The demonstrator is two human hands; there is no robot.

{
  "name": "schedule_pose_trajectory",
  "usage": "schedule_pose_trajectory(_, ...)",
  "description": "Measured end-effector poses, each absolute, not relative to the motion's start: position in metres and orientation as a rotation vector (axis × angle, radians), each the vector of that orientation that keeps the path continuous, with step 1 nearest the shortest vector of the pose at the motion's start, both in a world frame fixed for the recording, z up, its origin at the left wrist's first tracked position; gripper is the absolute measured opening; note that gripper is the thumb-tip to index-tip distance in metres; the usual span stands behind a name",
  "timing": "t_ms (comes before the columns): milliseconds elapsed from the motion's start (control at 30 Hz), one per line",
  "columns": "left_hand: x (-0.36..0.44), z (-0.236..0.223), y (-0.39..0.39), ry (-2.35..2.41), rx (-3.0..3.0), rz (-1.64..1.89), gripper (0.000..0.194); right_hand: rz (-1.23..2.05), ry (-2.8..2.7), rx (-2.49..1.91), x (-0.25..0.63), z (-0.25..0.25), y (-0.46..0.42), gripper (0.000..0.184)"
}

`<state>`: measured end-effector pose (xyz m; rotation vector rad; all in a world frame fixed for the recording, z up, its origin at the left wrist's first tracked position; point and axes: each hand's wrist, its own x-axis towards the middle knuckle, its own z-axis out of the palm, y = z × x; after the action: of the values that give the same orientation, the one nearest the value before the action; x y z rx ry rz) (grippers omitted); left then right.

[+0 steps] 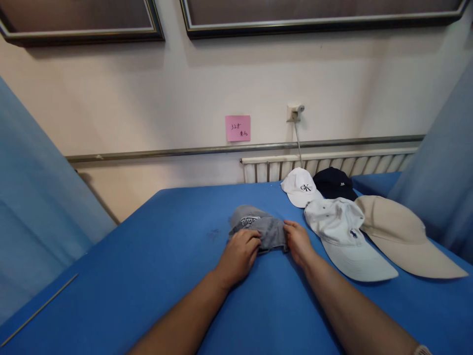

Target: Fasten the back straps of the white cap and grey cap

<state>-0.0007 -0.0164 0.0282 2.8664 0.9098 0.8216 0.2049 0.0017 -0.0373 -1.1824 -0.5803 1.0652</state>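
A grey baseball cap with pale lettering on its front lies on the blue table, its crown partly flattened. My left hand has its fingers curled over the near left side of the cap. On the other side, my right hand pinches the cap's right edge between thumb and fingers. Just past my right hand rests a pale cap with a dark logo. The part of the grey cap under my left fingers is hidden.
Behind the pale cap are a white cap and a black cap; a beige cap lies at the right. A thin stick lies along the left of the blue table. Blue curtains hang at both sides.
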Motion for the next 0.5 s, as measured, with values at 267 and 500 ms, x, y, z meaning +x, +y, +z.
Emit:
schedule_pose_trajectory(267,-0.025,0.016,0.023,1.328,2.512,1.095,0.02,1.062,-0.763,-1.271,0.192,-0.03,-0.005,0.035)
schedule_pose_trajectory(500,-0.019,0.011,0.017,1.259,2.492,1.123,0.031,0.879,-0.777,-1.389,0.196,-0.041,0.001,0.035)
